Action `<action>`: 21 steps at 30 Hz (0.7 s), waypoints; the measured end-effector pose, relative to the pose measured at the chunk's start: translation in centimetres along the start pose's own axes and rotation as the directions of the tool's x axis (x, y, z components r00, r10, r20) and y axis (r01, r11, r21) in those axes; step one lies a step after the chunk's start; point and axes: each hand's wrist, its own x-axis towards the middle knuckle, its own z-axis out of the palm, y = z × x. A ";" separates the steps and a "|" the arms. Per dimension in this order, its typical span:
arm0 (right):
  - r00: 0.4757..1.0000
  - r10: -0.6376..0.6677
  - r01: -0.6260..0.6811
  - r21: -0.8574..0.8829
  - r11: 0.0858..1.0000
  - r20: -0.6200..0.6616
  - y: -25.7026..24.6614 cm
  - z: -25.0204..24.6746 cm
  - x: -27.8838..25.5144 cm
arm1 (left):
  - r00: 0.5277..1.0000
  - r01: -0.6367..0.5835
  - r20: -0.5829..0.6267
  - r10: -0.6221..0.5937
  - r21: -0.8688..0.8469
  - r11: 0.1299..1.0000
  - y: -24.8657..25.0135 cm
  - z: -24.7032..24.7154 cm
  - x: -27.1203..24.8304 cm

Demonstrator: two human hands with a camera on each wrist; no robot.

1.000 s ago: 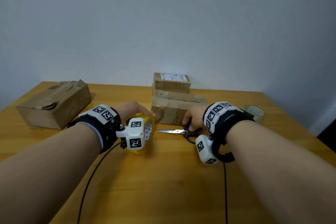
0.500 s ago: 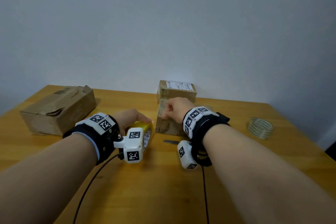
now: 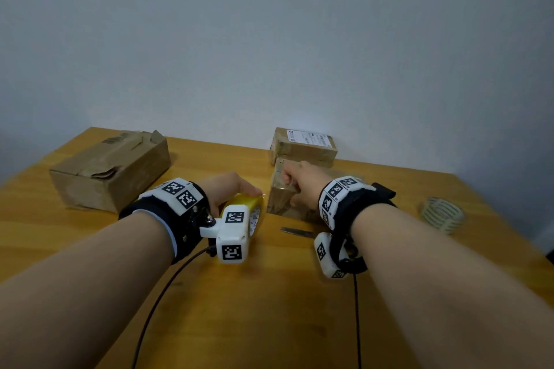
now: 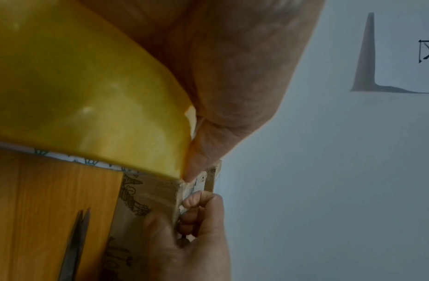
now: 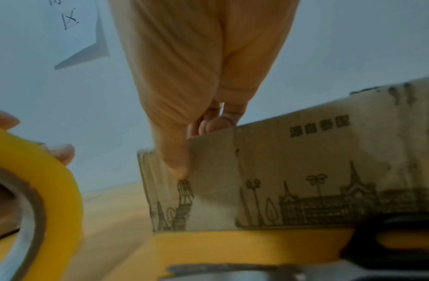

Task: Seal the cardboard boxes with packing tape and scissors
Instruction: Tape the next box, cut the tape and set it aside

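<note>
Head view shows the printed cardboard box (image 3: 287, 199) standing mid-counter (image 3: 269, 308), gripped at its near top corner by the right hand (image 3: 302, 181), the left hand (image 3: 229, 192) clasping the yellow tape roll (image 3: 254, 213) just beside it, scissors (image 3: 295, 231) lying just before it: judged the positioning step, next needing tape drawn across the box seam.

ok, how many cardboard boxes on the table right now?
3. One crumpled brown cardboard box at far left; one small labelled cardboard box by the wall; one printed cardboard box just before it, gripped by the right hand. None seems hidden.
</note>
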 end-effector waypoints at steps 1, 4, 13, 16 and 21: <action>0.999 0.027 -0.028 0.025 0.999 0.033 0.1 -0.3 0.1 | 1.000 -0.001 -0.001 0.001 0.001 1.000 -0.1 -0.2 0.1; 0.993 0.068 -0.081 0.141 0.987 0.096 0.6 -1.1 0.3 | 1.000 -0.007 0.011 0.007 -0.028 1.000 -0.3 -0.4 -0.1; 0.995 0.096 -0.090 0.330 0.940 -0.002 -0.2 -0.2 0.1 | 0.990 -0.119 0.055 0.130 -0.168 0.979 -0.7 -1.0 -1.1; 0.998 0.043 -0.019 0.489 0.872 -0.039 -1.4 -0.9 -0.3 | 0.980 -0.189 0.031 0.197 -0.164 0.968 -0.4 -0.8 -1.7; 0.989 0.136 -0.044 0.748 0.662 -0.062 -3.8 -0.8 -1.3 | 0.972 -0.220 0.073 0.224 -0.057 0.974 0.4 0.6 -3.5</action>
